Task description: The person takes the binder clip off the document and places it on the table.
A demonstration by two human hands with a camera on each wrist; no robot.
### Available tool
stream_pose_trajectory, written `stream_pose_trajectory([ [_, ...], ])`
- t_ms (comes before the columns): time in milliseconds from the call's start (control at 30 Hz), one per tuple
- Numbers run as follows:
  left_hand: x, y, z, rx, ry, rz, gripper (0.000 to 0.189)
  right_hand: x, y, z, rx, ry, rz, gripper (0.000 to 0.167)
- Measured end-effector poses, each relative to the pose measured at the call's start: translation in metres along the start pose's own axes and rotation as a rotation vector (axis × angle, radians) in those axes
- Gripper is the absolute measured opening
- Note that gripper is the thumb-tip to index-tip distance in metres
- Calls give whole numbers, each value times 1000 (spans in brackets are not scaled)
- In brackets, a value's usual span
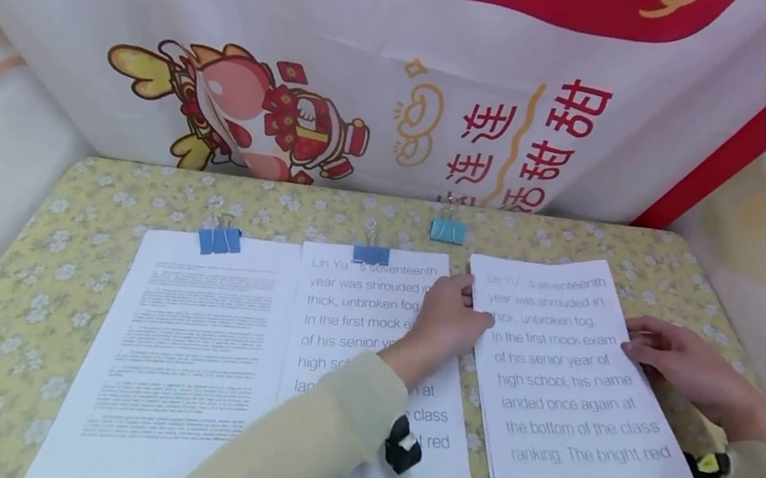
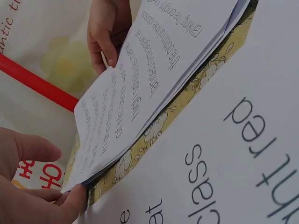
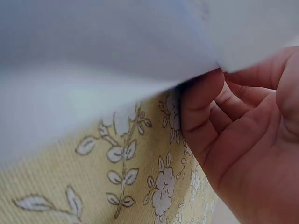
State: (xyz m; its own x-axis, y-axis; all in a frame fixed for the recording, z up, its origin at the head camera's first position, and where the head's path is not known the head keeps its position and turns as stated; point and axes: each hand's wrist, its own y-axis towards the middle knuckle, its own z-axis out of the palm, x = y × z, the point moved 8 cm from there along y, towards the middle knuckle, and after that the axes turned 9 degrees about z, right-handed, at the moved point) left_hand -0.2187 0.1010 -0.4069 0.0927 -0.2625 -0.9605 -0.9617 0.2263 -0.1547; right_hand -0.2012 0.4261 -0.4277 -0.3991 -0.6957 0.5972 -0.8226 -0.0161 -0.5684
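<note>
A loose stack of printed sheets in large type lies at the right of the table, its lower edges slightly uneven. My right hand pinches the stack's right edge between thumb and fingers; the right wrist view shows the fingers curled beneath the lifted paper. At the left edge is my left hand. Its fingers touch the paper's edge, while the thumb stands apart from the paper in the left wrist view. A teal binder clip lies just beyond the sheets.
Left of the stack lies a large-type set under a blue binder clip, partly covered by my left arm. Farther left is a small-print set with another blue clip. A flowered cloth covers the table; printed curtains hang behind.
</note>
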Motion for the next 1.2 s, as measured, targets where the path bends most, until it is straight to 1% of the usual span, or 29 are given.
stream_pose_trajectory([
  [67,2,-1,0,18,20,-18,58,3,0,-1,-16,-23,6,53],
  [167,5,-2,0,37,44,-57,71,9,-2,-1,-59,-106,16,58],
  [300,5,-4,2,51,61,-72,73,16,-8,-4,-143,-218,39,60],
  [433,4,-4,2,68,73,-77,74,20,-11,-5,-203,-270,23,60],
  [667,1,-6,4,99,129,-81,74,22,-10,-6,-217,-285,-3,59],
  [733,0,-8,4,89,136,-67,71,23,-11,-7,-210,-293,-8,58],
  [800,-3,-12,0,71,137,-37,66,26,-14,-8,-205,-315,-19,58],
  [900,-8,-19,-11,44,106,20,58,37,-25,-13,-220,-352,-50,54],
  [1000,-11,-24,-32,6,93,66,49,57,-38,-17,-269,-375,-104,49],
  [1100,-6,-27,-56,-35,89,63,41,80,-50,-15,-327,-370,-152,44],
  [1200,5,-33,-83,-67,93,32,36,106,-57,-1,-355,-342,-199,42],
])
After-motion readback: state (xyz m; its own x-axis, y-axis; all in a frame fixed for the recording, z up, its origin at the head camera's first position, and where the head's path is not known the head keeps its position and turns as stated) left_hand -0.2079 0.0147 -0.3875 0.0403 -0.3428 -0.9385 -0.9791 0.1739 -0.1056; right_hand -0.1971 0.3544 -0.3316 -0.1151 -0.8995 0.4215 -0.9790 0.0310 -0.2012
